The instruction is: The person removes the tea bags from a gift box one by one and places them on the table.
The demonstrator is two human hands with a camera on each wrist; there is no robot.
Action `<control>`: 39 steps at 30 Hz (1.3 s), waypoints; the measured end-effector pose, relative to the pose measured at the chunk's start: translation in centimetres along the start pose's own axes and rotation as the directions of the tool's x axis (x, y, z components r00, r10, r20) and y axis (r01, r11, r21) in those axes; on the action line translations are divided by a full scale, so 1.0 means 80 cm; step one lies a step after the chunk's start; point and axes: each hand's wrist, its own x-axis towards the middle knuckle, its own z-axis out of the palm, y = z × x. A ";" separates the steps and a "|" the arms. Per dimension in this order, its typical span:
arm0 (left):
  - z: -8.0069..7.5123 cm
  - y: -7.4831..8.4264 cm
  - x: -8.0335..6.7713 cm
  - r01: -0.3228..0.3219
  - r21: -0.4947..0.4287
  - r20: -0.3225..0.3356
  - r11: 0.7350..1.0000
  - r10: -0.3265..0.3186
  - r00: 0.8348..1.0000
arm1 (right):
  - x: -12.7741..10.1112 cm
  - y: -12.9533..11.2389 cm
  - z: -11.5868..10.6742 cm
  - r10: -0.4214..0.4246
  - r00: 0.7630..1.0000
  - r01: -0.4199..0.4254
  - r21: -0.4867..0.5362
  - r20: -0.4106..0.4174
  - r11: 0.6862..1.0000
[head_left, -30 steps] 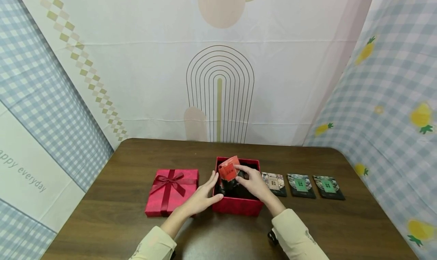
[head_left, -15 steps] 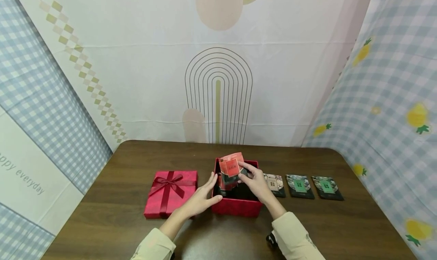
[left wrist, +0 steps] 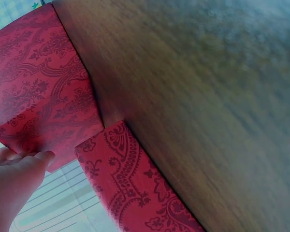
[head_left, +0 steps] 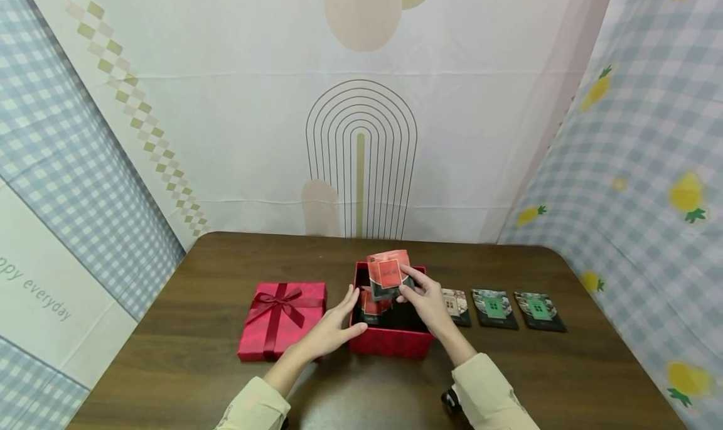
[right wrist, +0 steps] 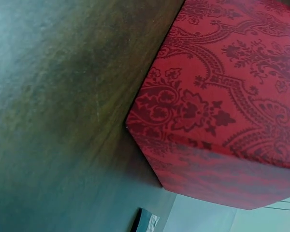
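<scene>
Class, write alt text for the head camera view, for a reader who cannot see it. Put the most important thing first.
A person's right hand holds a red packet above an open red box on a brown table, while the left hand rests against the box's left side. A red lid with a ribbon bow lies left of the box, and three dark packets lie in a row to its right.

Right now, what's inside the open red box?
Inside the red box a red-labelled packet leans on the dark lining. The right hand holds another packet above it. The near wall and that hand hide the floor.
</scene>
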 end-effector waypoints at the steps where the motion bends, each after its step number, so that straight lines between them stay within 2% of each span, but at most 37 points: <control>1: 0.001 -0.001 0.000 -0.006 -0.001 -0.004 1.000 0.006 1.000 | -0.001 -0.001 -0.001 0.007 1.000 -0.007 0.005 -0.006 1.000; 8: 0.002 -0.002 -0.004 -0.098 0.052 -0.049 0.994 0.101 0.994 | -0.011 -0.003 -0.009 0.030 0.999 -0.030 0.007 -0.023 1.000; 10: 0.002 -0.003 -0.003 -0.078 0.051 -0.044 0.996 0.080 0.996 | -0.016 -0.003 -0.013 0.033 0.999 -0.033 -0.012 -0.028 0.999; 12: 0.002 -0.003 -0.001 -0.047 0.010 -0.028 0.999 0.047 0.998 | -0.020 -0.004 -0.017 0.036 0.999 -0.037 -0.036 -0.032 0.999; 17: 0.000 -0.002 0.000 -0.002 0.018 -0.006 1.000 0.003 1.000 | -0.029 -0.006 -0.028 0.032 0.999 -0.033 -0.044 -0.031 0.998; 22: -0.001 0.000 -0.001 0.007 0.014 -0.006 1.000 -0.007 1.000 | -0.036 -0.007 -0.040 0.007 0.999 -0.010 -0.066 -0.046 0.998; 31: -0.001 0.001 0.002 0.003 0.009 -0.002 1.000 -0.003 1.000 | -0.051 -0.004 -0.055 0.036 0.993 -0.046 -0.089 -0.109 0.995; 39: 0.000 0.002 0.000 0.007 0.007 0.010 1.000 -0.007 1.000 | -0.064 0.001 -0.069 0.025 0.986 -0.043 -0.108 -0.162 0.993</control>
